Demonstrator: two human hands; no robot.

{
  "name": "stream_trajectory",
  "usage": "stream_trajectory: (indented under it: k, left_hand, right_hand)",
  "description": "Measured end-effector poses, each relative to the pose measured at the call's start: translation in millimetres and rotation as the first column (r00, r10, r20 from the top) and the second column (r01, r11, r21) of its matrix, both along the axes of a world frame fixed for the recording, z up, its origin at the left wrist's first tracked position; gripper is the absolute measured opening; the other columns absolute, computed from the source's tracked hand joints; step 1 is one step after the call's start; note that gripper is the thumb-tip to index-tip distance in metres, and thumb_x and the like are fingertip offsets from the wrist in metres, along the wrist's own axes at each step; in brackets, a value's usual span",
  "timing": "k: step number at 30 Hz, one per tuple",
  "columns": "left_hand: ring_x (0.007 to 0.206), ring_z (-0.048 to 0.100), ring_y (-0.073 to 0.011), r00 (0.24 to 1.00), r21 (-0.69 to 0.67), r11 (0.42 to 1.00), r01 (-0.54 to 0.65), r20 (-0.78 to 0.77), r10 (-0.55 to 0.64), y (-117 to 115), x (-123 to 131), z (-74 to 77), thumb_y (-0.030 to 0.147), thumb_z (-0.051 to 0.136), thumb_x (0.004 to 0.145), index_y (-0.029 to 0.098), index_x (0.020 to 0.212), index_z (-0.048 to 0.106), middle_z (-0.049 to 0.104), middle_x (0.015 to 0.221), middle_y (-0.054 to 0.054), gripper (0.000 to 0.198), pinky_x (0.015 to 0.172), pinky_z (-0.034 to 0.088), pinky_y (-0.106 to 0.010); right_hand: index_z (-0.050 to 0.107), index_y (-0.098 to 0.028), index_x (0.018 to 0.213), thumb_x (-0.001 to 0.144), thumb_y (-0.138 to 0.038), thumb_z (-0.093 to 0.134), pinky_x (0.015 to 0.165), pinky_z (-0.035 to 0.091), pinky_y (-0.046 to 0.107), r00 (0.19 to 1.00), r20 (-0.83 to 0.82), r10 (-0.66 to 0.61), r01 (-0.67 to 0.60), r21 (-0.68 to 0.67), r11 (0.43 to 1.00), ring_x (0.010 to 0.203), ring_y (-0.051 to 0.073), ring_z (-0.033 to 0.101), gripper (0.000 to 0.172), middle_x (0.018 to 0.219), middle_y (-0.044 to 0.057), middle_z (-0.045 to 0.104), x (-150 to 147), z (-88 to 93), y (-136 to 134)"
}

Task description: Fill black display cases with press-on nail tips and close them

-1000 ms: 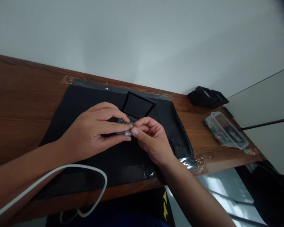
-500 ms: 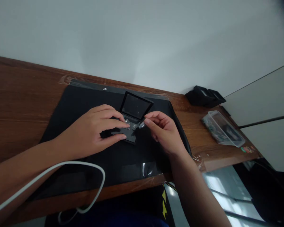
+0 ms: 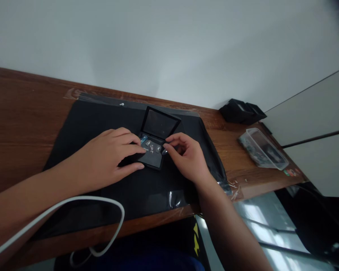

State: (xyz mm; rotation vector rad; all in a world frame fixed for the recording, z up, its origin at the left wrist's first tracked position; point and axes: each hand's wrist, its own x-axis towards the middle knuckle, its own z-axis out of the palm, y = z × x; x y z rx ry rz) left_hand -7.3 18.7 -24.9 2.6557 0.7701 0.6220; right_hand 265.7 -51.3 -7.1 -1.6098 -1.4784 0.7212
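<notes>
A small black hinged case (image 3: 155, 145) lies open on a black mat (image 3: 81, 124), its lid standing up at the back. Several small shiny pieces sit in its tray. My left hand (image 3: 107, 160) rests on the case's left side, fingers wrapped along its edge and holding it down. My right hand (image 3: 185, 158) is at the case's right edge, thumb and forefinger pinched together on a tiny piece I cannot make out.
The mat lies on a brown wooden desk (image 3: 22, 113) against a white wall. A clear plastic box (image 3: 261, 148) and a black holder (image 3: 241, 111) sit at the right end. A white cable (image 3: 73, 205) loops over my left forearm near the desk's front edge.
My hands were pressed together over the case one second ago. They have come apart, the right hand moved to the case's right edge, and the tray's pieces now show.
</notes>
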Motion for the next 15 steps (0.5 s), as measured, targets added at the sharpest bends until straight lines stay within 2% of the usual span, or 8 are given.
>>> stream_trajectory:
  k: [5,9,12,15]
  left_hand:
    - [0.119,0.073,-0.0393,1.0,-0.021,1.0,0.008,0.002,-0.007,-1,1,0.5,0.061,0.07,0.106,0.031,0.131,0.087,0.083,0.126,-0.011,0.043,0.104,0.06,-0.057]
    - [0.118,0.071,-0.0402,1.0,-0.031,0.999,-0.019,0.008,0.02,0,0,0.0,0.065,0.07,0.104,0.031,0.135,0.086,0.081,0.125,-0.012,0.048,0.103,0.059,-0.058]
    - [0.114,0.071,-0.0388,1.0,-0.03,0.999,-0.014,0.018,0.015,1,-2,2.4,0.069,0.072,0.101,0.032,0.128,0.088,0.08,0.123,-0.011,0.049,0.105,0.058,-0.058]
    - [0.115,0.071,-0.0374,1.0,-0.041,0.999,-0.008,0.009,0.008,2,-4,6.9,0.072,0.073,0.1,0.032,0.12,0.09,0.08,0.124,-0.01,0.048,0.106,0.056,-0.056]
  right_hand:
    - [0.081,-0.023,0.103,0.089,-0.04,0.086,0.055,0.033,0.028,0.998,0.002,-0.064,0.064,0.006,0.998,0.053,0.009,0.042,0.023,0.086,0.001,0.083,-3,-2.0,-3]
    - [0.083,-0.023,0.099,0.091,-0.037,0.086,0.061,0.042,0.029,0.998,0.023,-0.051,0.049,0.063,0.997,0.059,0.012,0.055,0.016,0.089,0.003,0.085,-5,-7.4,-3]
    - [0.084,-0.024,0.092,0.094,-0.031,0.081,0.068,0.048,0.029,0.999,0.039,-0.029,0.024,0.119,0.993,0.07,0.015,0.068,0.008,0.092,0.003,0.085,-6,-12.1,-2]
    - [0.084,-0.023,0.09,0.094,-0.029,0.081,0.069,0.049,0.029,0.999,0.041,-0.036,0.029,0.146,0.989,0.072,0.015,0.07,0.008,0.089,0.002,0.084,-8,-15.9,0]
